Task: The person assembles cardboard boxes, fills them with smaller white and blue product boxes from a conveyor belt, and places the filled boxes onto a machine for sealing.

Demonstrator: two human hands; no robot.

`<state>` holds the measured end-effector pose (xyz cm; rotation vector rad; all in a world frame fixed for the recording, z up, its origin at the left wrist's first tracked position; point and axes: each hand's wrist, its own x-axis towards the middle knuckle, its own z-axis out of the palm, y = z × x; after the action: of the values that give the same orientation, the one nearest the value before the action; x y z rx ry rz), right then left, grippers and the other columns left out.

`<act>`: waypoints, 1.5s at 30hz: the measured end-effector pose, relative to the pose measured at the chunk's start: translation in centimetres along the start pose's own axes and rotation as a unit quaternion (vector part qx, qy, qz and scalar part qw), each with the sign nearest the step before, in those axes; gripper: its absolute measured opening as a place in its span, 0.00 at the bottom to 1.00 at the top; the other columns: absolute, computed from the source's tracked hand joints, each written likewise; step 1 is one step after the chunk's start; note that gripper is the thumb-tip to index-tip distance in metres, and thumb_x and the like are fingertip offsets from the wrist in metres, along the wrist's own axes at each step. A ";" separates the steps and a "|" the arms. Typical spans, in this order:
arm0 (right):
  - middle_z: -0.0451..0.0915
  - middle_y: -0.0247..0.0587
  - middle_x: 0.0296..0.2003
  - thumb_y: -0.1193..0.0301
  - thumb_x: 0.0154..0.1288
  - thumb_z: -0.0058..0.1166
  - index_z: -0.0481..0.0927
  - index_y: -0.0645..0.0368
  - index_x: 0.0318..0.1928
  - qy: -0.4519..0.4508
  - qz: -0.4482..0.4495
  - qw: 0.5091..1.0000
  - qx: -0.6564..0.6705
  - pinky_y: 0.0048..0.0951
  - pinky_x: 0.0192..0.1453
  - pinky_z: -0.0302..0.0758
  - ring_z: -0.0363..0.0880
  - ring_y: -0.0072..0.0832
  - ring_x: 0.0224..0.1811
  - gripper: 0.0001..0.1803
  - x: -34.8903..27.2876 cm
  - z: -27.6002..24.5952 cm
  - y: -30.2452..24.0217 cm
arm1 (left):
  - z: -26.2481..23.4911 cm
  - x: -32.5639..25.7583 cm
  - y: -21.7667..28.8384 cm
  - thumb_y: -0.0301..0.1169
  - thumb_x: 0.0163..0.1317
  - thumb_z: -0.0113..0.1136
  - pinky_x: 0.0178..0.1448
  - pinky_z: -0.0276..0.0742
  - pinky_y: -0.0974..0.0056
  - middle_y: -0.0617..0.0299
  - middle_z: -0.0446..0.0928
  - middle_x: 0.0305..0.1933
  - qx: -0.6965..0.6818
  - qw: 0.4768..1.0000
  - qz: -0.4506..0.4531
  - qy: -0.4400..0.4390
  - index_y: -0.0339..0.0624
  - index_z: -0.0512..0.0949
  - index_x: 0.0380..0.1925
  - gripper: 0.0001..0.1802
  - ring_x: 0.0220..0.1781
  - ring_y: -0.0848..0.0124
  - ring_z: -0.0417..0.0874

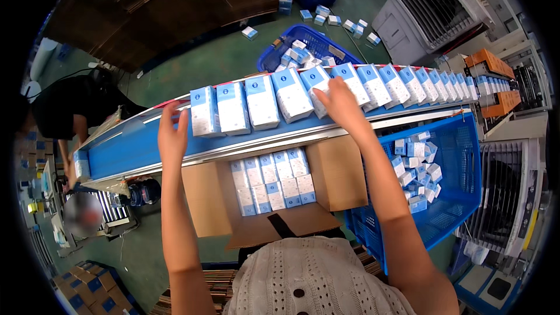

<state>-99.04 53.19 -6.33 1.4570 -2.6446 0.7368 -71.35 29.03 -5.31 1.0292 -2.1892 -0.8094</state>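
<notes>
A row of upright blue-and-white cartons (234, 108) stands on the blue conveyor belt (125, 153) in front of me. My left hand (173, 131) is open at the row's left end, thumb and fingers apart, close beside the leftmost carton (205, 112). Farther right, my right hand (343, 105) reaches over the belt. Its thumb lies against a tilted carton (315, 81), and its fingers are spread toward the neighbouring carton (352, 79); some fingertips are hidden. Below the belt, an open cardboard box (335, 172) holds two rows of similar cartons (273, 182).
Right of the box stands a large blue crate (461, 192) with loose cartons. Another blue basket (271, 55) sits behind the belt, with cartons scattered on the floor. A co-worker (64, 105) bends at the belt's left end. A grey air cooler (429, 11) stands at far right.
</notes>
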 end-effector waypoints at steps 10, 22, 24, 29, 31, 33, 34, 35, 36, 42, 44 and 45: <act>0.70 0.63 0.44 0.45 0.44 0.60 0.68 0.74 0.42 -0.045 0.089 0.970 0.220 0.36 0.48 0.70 0.73 0.49 0.45 0.40 3.1 4.6 -5.4 | 1.1 1.2 -3.4 0.51 0.47 0.62 0.48 0.70 0.59 0.38 0.74 0.41 0.015 0.996 -0.076 -0.051 0.31 0.61 0.50 0.40 0.46 0.49 0.76; 0.73 0.57 0.34 0.72 0.49 0.52 0.73 0.65 0.32 -0.429 -0.038 0.902 -0.028 0.40 0.39 0.72 0.75 0.48 0.34 0.10 -22.8 4.0 -2.7 | 1.1 -24.4 -5.6 0.34 0.47 0.61 0.33 0.75 0.62 0.52 0.75 0.37 0.350 0.881 -0.012 -0.317 0.35 0.62 0.51 0.32 0.32 0.55 0.79; 0.75 0.56 0.30 0.77 0.47 0.48 0.75 0.64 0.26 -0.485 -0.101 0.867 -0.056 0.41 0.38 0.72 0.75 0.49 0.34 0.04 -21.6 5.0 -1.8 | 2.3 -22.0 -5.1 0.33 0.49 0.57 0.34 0.75 0.61 0.53 0.75 0.35 0.376 0.841 0.054 -0.386 0.35 0.66 0.47 0.24 0.33 0.57 0.79; 0.77 0.53 0.34 0.79 0.41 0.47 0.78 0.63 0.31 -0.581 -0.118 0.806 -0.001 0.40 0.41 0.72 0.75 0.47 0.38 0.12 -20.3 12.0 -1.2 | 6.6 -21.6 -6.2 0.33 0.50 0.57 0.44 0.74 0.58 0.50 0.75 0.37 0.301 0.732 0.140 -0.595 0.36 0.71 0.41 0.19 0.42 0.58 0.77; 0.77 0.54 0.36 0.79 0.42 0.46 0.78 0.64 0.33 -0.628 -0.118 0.769 -0.006 0.40 0.44 0.71 0.75 0.47 0.41 0.14 -21.7 15.3 -0.8 | 8.4 -23.1 -8.2 0.34 0.49 0.57 0.47 0.73 0.59 0.49 0.74 0.39 0.312 0.643 0.088 -0.694 0.37 0.71 0.41 0.18 0.46 0.59 0.75; 0.76 0.55 0.38 0.78 0.43 0.45 0.77 0.65 0.35 -0.673 -0.077 0.735 -0.023 0.40 0.46 0.71 0.75 0.46 0.43 0.15 -22.6 16.4 -0.2 | 9.5 -23.6 -6.8 0.34 0.50 0.56 0.49 0.72 0.59 0.48 0.73 0.42 0.334 0.655 0.086 -0.672 0.37 0.72 0.39 0.18 0.47 0.59 0.75; 0.76 0.54 0.39 0.78 0.43 0.45 0.77 0.65 0.35 -0.664 -0.065 0.744 0.004 0.39 0.47 0.71 0.74 0.46 0.43 0.15 -21.9 16.2 -0.2 | 9.5 -24.1 -6.4 0.35 0.50 0.56 0.50 0.71 0.59 0.48 0.73 0.44 0.345 0.663 0.079 -0.660 0.36 0.72 0.39 0.18 0.48 0.58 0.74; 0.76 0.54 0.40 0.79 0.44 0.45 0.77 0.65 0.36 -0.655 -0.053 0.753 0.030 0.38 0.47 0.71 0.74 0.46 0.44 0.15 -21.1 16.0 0.0 | 9.3 -24.3 -6.7 0.36 0.51 0.53 0.52 0.70 0.59 0.50 0.73 0.46 0.343 0.681 0.060 -0.644 0.36 0.73 0.39 0.18 0.49 0.58 0.74; 0.76 0.54 0.40 0.79 0.44 0.44 0.77 0.65 0.36 -0.645 -0.042 0.761 0.057 0.38 0.48 0.71 0.74 0.45 0.45 0.15 -20.1 15.9 0.3 | 9.1 -24.4 -7.4 0.36 0.52 0.52 0.53 0.70 0.59 0.49 0.73 0.46 0.321 0.687 0.051 -0.650 0.36 0.73 0.39 0.18 0.49 0.57 0.73; 0.75 0.54 0.43 0.74 0.50 0.42 0.78 0.62 0.40 -0.592 0.093 0.801 0.006 0.37 0.48 0.72 0.75 0.44 0.45 0.16 -15.6 21.8 0.8 | 8.0 -23.5 -7.3 0.35 0.52 0.50 0.53 0.69 0.58 0.47 0.73 0.45 0.251 0.724 0.039 -0.641 0.37 0.73 0.39 0.16 0.49 0.55 0.73; 0.73 0.54 0.46 0.73 0.51 0.42 0.75 0.63 0.45 -0.576 0.130 0.807 -0.018 0.37 0.51 0.70 0.72 0.44 0.49 0.19 -15.7 22.1 -0.2 | 7.6 -23.3 -6.9 0.36 0.53 0.51 0.51 0.69 0.57 0.49 0.74 0.43 0.227 0.746 0.020 -0.625 0.41 0.74 0.39 0.15 0.46 0.56 0.75; 0.73 0.55 0.47 0.73 0.52 0.42 0.74 0.63 0.45 -0.577 0.107 0.809 0.029 0.37 0.51 0.69 0.72 0.45 0.50 0.19 -15.7 22.0 -0.3 | 7.4 -23.1 -6.6 0.36 0.53 0.51 0.50 0.70 0.57 0.49 0.75 0.41 0.210 0.759 -0.004 -0.617 0.42 0.75 0.39 0.15 0.44 0.56 0.75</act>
<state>-85.75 56.29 -29.68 2.0988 -3.6606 -0.2561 -61.32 46.33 -20.52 0.7125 -3.6214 -1.2439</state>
